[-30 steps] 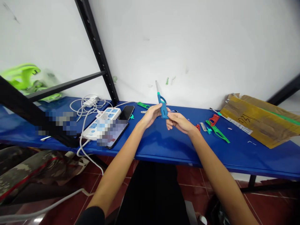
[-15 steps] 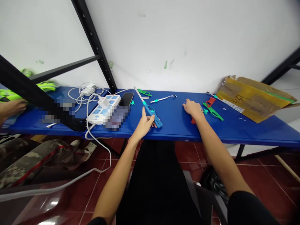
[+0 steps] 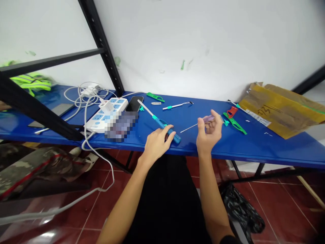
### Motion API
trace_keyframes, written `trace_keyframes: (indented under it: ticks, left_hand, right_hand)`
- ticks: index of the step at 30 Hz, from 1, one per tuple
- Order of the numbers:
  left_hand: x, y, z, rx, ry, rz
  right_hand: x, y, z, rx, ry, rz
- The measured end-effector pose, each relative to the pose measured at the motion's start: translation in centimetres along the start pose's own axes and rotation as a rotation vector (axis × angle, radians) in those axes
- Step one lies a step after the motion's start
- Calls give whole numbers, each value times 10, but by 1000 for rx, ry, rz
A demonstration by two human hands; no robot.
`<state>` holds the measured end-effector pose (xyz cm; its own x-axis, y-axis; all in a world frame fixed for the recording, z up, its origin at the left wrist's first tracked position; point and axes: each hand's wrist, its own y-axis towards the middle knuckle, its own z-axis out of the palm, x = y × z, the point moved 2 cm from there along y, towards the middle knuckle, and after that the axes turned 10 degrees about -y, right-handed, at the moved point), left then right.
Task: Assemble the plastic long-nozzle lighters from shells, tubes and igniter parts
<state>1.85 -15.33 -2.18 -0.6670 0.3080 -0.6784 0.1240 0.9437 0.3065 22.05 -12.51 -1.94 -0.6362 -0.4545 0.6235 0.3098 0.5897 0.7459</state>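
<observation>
My left hand is closed on the handle of a blue lighter, whose metal tube points up and left over the blue table. To its right, my right hand grips a screwdriver by its translucent purple handle. The thin shaft points left, its tip close to the lighter's handle end. Beyond the hands lie a metal lighter tube with a wire, a small metal-coloured piece and a green plastic part. A red part and another green part lie right of my right hand.
On the left are a white power strip, tangled white cables, a phone and a black shelf frame. A cardboard packet with yellow tape lies on the right. A black bag is below the table.
My right hand has lifted from the table and now holds the screwdriver, turned towards the lighter. The lighter has shifted slightly right and down, with my left hand now over its handle.
</observation>
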Motion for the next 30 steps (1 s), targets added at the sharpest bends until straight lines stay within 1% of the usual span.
trace_keyframes:
  ticks: [2, 4, 6, 9, 13, 18, 25, 30]
  left_hand:
    - [-3, -1, 3, 14, 98, 11]
    - [-3, 0, 5, 14, 165, -8]
    - [-3, 2, 6, 6, 237, -30]
    - [-3, 2, 8, 5, 314, -37]
    - [-2, 0, 8, 4, 318, -11]
    - [-1, -2, 8, 8, 314, 8]
    - [-2, -2, 9, 20, 298, 18]
    - [-2, -2, 9, 16, 304, 7]
  right_hand:
    - [-3, -5, -2, 68, 35, 34]
    - [-4, -6, -2, 136, 60, 42]
    - [-5, -5, -2, 152, 66, 31]
    - [-5, -6, -2, 141, 54, -9]
    - [-7, -10, 1, 230, 16, -76]
    - [-7, -14, 5, 311, 71, -40]
    - [-7, -12, 6, 308, 79, -26]
    - [-6, -13, 6, 345, 59, -55]
